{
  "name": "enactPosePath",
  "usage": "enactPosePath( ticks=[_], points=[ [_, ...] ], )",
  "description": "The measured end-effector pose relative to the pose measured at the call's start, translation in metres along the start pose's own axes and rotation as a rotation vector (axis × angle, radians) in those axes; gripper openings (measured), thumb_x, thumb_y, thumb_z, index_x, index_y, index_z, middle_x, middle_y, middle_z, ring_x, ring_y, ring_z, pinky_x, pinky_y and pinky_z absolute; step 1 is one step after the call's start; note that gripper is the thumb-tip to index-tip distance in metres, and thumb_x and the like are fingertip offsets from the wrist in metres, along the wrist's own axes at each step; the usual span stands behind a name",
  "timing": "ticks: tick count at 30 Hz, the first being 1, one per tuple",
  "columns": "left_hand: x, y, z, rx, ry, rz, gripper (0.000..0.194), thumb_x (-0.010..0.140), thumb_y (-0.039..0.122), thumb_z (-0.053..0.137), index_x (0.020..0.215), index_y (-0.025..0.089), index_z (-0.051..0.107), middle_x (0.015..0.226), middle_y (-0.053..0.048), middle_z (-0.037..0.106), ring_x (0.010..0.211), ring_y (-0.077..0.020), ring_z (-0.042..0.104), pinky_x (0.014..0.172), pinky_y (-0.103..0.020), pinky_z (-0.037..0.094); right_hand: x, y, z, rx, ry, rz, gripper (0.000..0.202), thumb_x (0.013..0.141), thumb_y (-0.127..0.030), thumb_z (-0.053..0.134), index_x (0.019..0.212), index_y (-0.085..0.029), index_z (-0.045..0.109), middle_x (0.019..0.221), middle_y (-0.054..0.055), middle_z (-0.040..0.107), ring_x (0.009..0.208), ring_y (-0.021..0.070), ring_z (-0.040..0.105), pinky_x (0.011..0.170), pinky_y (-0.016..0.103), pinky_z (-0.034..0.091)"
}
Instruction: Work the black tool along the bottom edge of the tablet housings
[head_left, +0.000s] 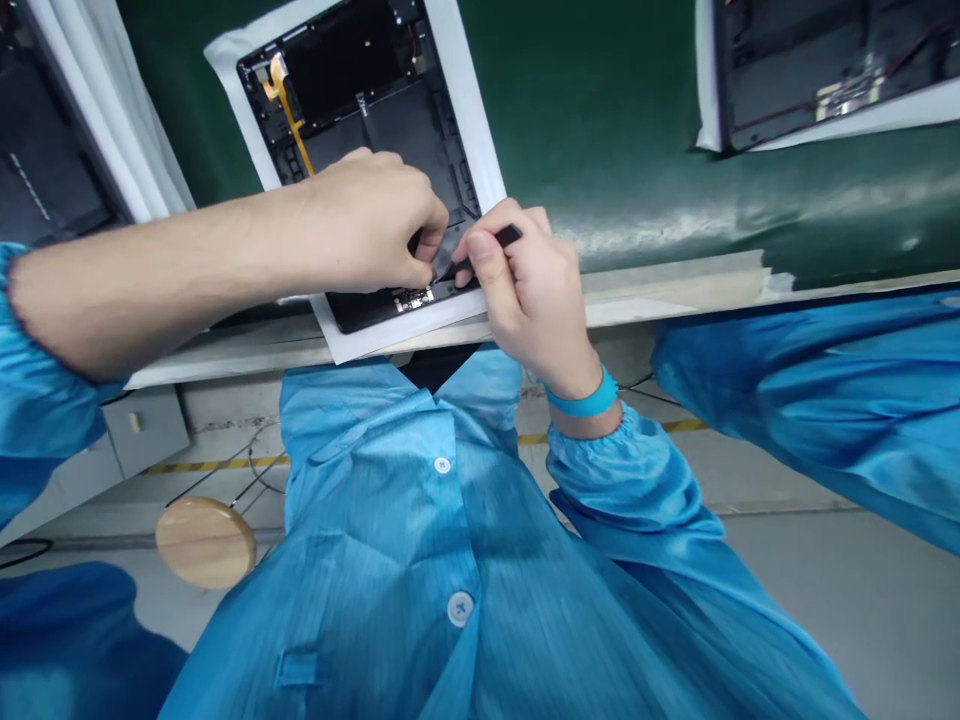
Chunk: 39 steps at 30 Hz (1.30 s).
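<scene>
Open device (405, 130) under two hands at the bench edge

The device, a flat dark housing, lies with its inside facing up, tilted slightly on a white sheet (474, 110). An orange ribbon cable (291, 115) runs along one side, and a small circuit board (414, 298) sits at the end nearest the person. The right hand (517, 265) grips a slim black tool (508, 236) between thumb and fingers, its tip close to the board. The left hand (386, 225) reaches across the housing, fingers bent and drawn in beside the board; whether they pinch anything cannot be told.

The sheet rests on a green surface (600, 100), glossy towards the front, where pale tape (675, 285) lines the edge. Another opened housing (795, 70) lies at the far right, a third (37, 150) at the far left, each with white sheeting beside it.

Below the bench are a grey cabinet (142, 430), a round wooden stool (206, 542) and a yellow-and-black stripe (682, 426) above a grey floor (840, 590). Blue work clothing (825, 400) of someone else shows at right.
</scene>
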<state>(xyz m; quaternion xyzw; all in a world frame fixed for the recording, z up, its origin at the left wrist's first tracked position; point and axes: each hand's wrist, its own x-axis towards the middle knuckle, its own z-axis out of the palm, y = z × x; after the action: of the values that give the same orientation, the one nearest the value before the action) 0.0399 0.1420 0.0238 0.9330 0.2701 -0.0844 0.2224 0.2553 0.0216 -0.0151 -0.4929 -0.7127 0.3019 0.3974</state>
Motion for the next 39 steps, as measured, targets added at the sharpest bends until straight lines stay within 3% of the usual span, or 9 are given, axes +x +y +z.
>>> enactPosePath(
  ticks=[3,8,12,17,20,24,30,34,39],
  points=[
    [0.002,-0.005,0.000,0.002,-0.014,0.010,0.035,0.103,0.060,0.070,0.094,0.029,0.084,0.083,-0.001,0.076,0.096,-0.0258,0.066,0.108,-0.047,0.049,0.000,-0.001,0.000,0.000,-0.010,0.006,0.046,0.121,-0.058,0.035,0.104,-0.032,0.069,0.098,0.005,0.075,0.103,0.0285,0.074,0.111,0.058,0.062],
    [0.006,-0.009,0.001,0.022,-0.034,-0.015,0.030,0.096,0.060,0.075,0.087,0.033,0.084,0.076,-0.002,0.072,0.085,-0.0271,0.063,0.101,-0.050,0.050,0.001,-0.002,0.000,0.004,-0.014,0.037,0.050,0.120,-0.062,0.033,0.104,-0.032,0.068,0.101,0.006,0.075,0.101,0.0276,0.074,0.112,0.056,0.062],
    [0.008,-0.007,-0.001,-0.051,0.016,-0.037,0.032,0.092,0.063,0.076,0.080,0.033,0.082,0.071,-0.002,0.068,0.090,-0.0301,0.066,0.107,-0.053,0.048,0.002,-0.004,-0.001,0.004,0.001,0.043,0.053,0.118,-0.067,0.031,0.100,-0.032,0.066,0.102,0.006,0.076,0.098,0.0267,0.074,0.109,0.054,0.062],
    [0.015,0.008,-0.008,-0.078,-0.071,-0.187,0.018,0.080,0.047,0.084,0.068,0.035,0.078,0.065,-0.003,0.063,0.088,-0.0347,0.066,0.108,-0.063,0.044,0.004,-0.009,-0.001,-0.018,0.026,0.012,0.049,0.120,-0.060,0.032,0.096,-0.031,0.063,0.101,0.005,0.078,0.094,0.0247,0.073,0.104,0.050,0.061],
    [0.018,0.011,-0.010,-0.059,-0.077,-0.198,0.015,0.078,0.045,0.081,0.067,0.036,0.077,0.065,-0.003,0.063,0.086,-0.0357,0.066,0.106,-0.063,0.043,0.004,-0.010,-0.001,-0.035,0.015,0.000,0.046,0.120,-0.059,0.033,0.098,-0.032,0.064,0.102,0.007,0.079,0.100,0.0281,0.073,0.107,0.053,0.059],
    [0.012,0.015,-0.009,0.042,-0.046,-0.134,0.020,0.085,0.051,0.072,0.075,0.035,0.079,0.071,-0.004,0.065,0.086,-0.0334,0.064,0.105,-0.060,0.045,0.003,-0.010,-0.002,-0.055,-0.027,0.049,0.045,0.117,-0.064,0.034,0.100,-0.037,0.065,0.104,0.007,0.079,0.110,0.0318,0.073,0.115,0.056,0.057],
    [-0.040,0.052,-0.004,0.222,0.162,-0.078,0.035,0.110,0.040,0.051,0.113,0.020,0.081,0.108,-0.014,0.076,0.116,-0.0359,0.065,0.113,-0.067,0.045,-0.002,-0.005,0.001,0.046,0.100,0.105,0.053,0.118,-0.070,0.032,0.100,-0.030,0.063,0.103,0.004,0.075,0.086,0.0226,0.077,0.102,0.049,0.066],
    [-0.076,0.074,0.017,0.183,0.343,-0.099,0.034,0.116,0.039,0.051,0.136,0.027,0.076,0.135,-0.013,0.077,0.126,-0.0380,0.067,0.107,-0.064,0.051,-0.002,-0.004,0.003,0.096,0.162,0.120,0.054,0.119,-0.071,0.032,0.103,-0.029,0.063,0.104,0.000,0.072,0.084,0.0200,0.079,0.096,0.048,0.068],
    [-0.084,0.081,0.051,0.146,0.394,-0.143,0.038,0.117,0.038,0.053,0.151,0.033,0.069,0.150,-0.011,0.072,0.139,-0.0393,0.065,0.110,-0.064,0.051,-0.001,-0.005,0.003,0.050,0.089,0.116,0.051,0.119,-0.069,0.036,0.102,-0.029,0.064,0.100,0.002,0.074,0.084,0.0220,0.078,0.105,0.052,0.066]
  ],
)
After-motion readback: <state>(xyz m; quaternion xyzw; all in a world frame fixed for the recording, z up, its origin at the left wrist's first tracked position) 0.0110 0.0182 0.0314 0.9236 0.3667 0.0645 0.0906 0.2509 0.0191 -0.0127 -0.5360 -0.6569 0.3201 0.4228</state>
